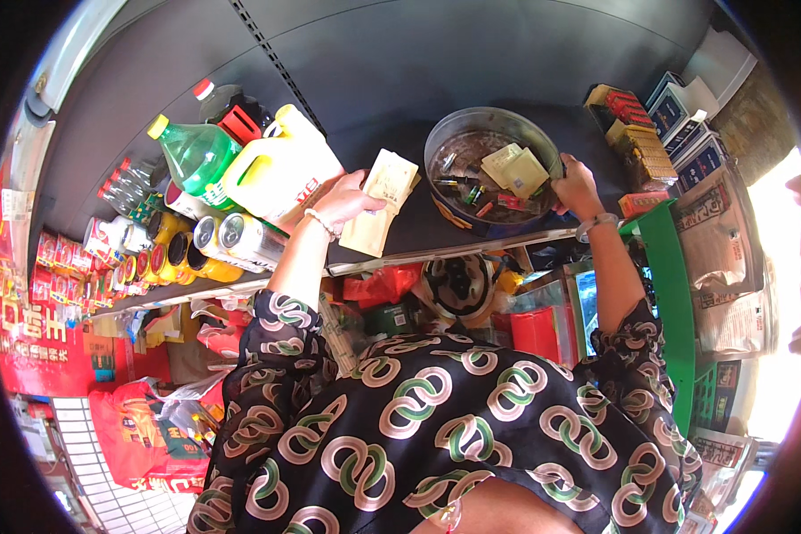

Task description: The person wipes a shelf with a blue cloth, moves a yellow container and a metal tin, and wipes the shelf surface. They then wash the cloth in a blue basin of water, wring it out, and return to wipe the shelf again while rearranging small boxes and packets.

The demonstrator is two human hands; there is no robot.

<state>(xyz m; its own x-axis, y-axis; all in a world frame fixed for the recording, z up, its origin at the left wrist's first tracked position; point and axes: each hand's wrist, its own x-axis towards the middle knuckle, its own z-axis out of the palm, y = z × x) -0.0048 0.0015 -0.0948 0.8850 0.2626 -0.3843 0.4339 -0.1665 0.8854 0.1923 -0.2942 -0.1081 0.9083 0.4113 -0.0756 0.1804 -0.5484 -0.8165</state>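
Several flat, pale yellow paper packets (382,200) are pinched in my left hand (346,202), fanned a little over the dark shelf (400,237). My right hand (577,187) grips the rim of a round metal tin (490,120) on its right side; some fingers are hidden behind the wall. Inside the tin, more pale yellow packets (517,170) lie toward the right. Small loose items, among them a green one (472,195) and a red one (510,201), are scattered over its stained bottom.
Left of my left hand stand a yellow-white jug (287,167), a green plastic bottle (197,157), cans (237,233) and several yellow-capped jars. Small boxes (641,150) are stacked at the right, beside hanging packets (721,233) and a green frame (671,300). Below the shelf edge sits clutter, including a red bag (384,284).
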